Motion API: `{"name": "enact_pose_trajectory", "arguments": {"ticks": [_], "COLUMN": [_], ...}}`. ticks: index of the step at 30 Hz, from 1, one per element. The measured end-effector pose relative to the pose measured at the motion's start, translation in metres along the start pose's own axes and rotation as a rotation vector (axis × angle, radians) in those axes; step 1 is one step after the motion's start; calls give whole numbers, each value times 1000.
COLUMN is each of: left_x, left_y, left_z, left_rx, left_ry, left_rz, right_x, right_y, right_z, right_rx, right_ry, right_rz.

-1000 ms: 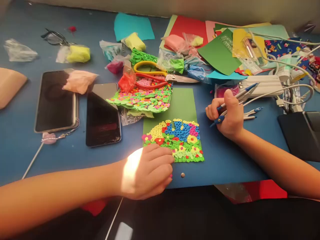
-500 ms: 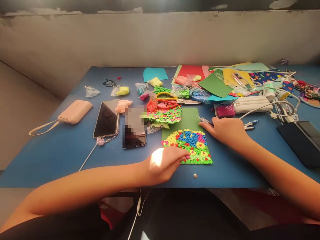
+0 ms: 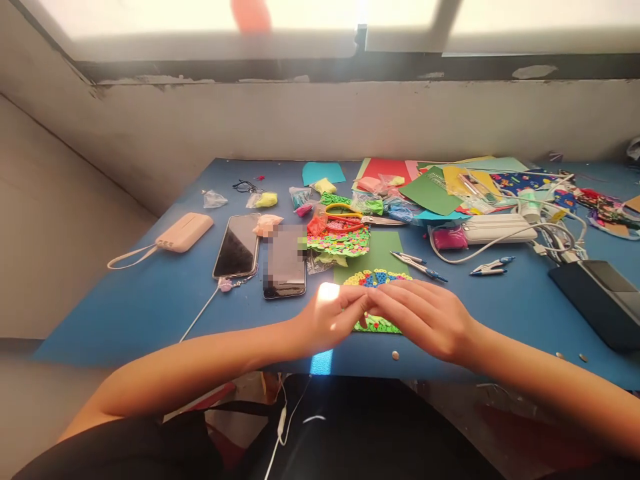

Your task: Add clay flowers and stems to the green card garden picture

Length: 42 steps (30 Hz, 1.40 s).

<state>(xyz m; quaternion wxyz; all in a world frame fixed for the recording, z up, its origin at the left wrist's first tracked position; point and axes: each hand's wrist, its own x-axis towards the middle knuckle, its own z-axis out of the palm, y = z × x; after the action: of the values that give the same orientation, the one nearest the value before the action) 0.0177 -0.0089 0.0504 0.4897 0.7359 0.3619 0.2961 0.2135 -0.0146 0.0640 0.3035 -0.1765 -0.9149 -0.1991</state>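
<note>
A colourful foam-piece mosaic [image 3: 376,277] lies on a green card [image 3: 380,250] near the front edge of the blue table [image 3: 150,300]. My left hand [image 3: 331,320] rests on the mosaic's left side, with its fingers gathered in a pinch and pointing right. My right hand [image 3: 425,319] lies flat over the mosaic's right half, fingers stretched out and holding nothing. The fingertips of both hands meet over the middle of the mosaic and hide most of it. A blue pen-like tool [image 3: 419,264] lies on the table just beyond my right hand.
Two phones [image 3: 237,245] [image 3: 285,259] and a pink power bank [image 3: 183,232] lie to the left. Behind are yellow-handled scissors [image 3: 350,217], a second mosaic [image 3: 340,241], bags of coloured pieces, paper sheets [image 3: 431,192], a white power bank [image 3: 495,229] with cables, and a black device [image 3: 600,293].
The view has tilted up and back, showing the wall and window. My right hand has laid down the blue tool and come onto the mosaic to meet my left hand.
</note>
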Motion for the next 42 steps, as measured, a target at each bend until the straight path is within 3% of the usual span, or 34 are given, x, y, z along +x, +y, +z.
{"name": "enact_pose_trajectory", "arguments": {"ticks": [3, 5, 6, 7, 9, 11, 14, 18, 23, 27, 33, 38, 42], "left_x": [4, 13, 21, 30, 52, 76, 106, 124, 120, 112, 105, 100, 97], "left_y": [15, 21, 21, 19, 9, -6, -27, -44, -46, -38, -22, -6, 1], "left_z": [-17, -38, -52, -66, -96, -120, -139, -141, -152, -159, -135, -114, -106], "left_rx": [-58, 52, 207, 430, 899, 968, 957, 897, 694, 499, 183, 93, 128], "left_ry": [-163, -297, -210, -49, 359, 387, 287, 279, 377, 417, 378, 236, 207], "left_rz": [-72, -80, -49, -44, -123, -161, -189, -191, -140, -106, -3, -17, 19], "right_x": [1, 2, 3, 5, 11, 21, 41, 64, 70, 61, 55, 55, 57], "right_y": [-4, 0, 3, 7, 18, 31, 49, 66, 88, 107, 117, 112, 107], "right_z": [-1, -4, -5, -7, -9, -7, 0, 12, 19, 12, 8, 19, 20], "right_rx": [132, 186, 207, 225, 248, 274, 386, 447, 503, 532, 650, 648, 616], "right_ry": [54, 38, 7, -33, -98, -127, -272, -387, -351, -311, -141, -146, -154], "right_rz": [98, 204, 250, 292, 364, 469, 629, 630, 509, 557, 752, 652, 609]}}
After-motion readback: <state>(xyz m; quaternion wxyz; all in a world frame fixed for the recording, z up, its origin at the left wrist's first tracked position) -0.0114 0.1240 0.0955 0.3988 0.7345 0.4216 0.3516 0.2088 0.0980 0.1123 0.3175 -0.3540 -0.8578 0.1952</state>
